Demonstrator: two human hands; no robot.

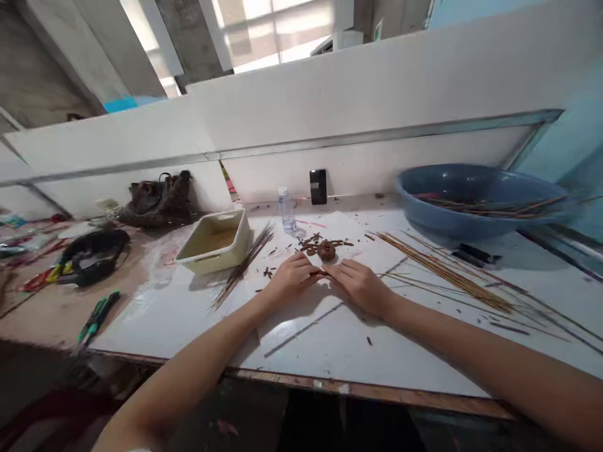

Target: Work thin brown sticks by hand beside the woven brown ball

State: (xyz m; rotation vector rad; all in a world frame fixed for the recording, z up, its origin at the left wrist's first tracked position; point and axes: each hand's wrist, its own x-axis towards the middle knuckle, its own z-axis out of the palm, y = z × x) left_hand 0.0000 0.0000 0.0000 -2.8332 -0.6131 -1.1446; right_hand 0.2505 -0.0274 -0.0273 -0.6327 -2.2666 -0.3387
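My left hand (293, 277) and my right hand (360, 285) meet low over the white tabletop, with the fingers of each closed. A small dark brown strip (321, 274) lies between their fingertips; much of it is hidden. Just beyond the fingers sits a round, brown, clay-like lump (326, 250). Several short dark brown pieces (308, 245) are scattered around this lump. To the right of my right hand lies a bundle of thin brown sticks (443, 273). Darker thin sticks (247, 263) lie left of my left hand.
A cream plastic tub (210, 262) stands at left, and a clear bottle (286, 212) behind my hands. A black phone (318, 187) leans on the wall. The blue basin (471, 220) at right holds sticks. Green-handled pliers (97, 319) and a dark bag (160, 201) lie far left.
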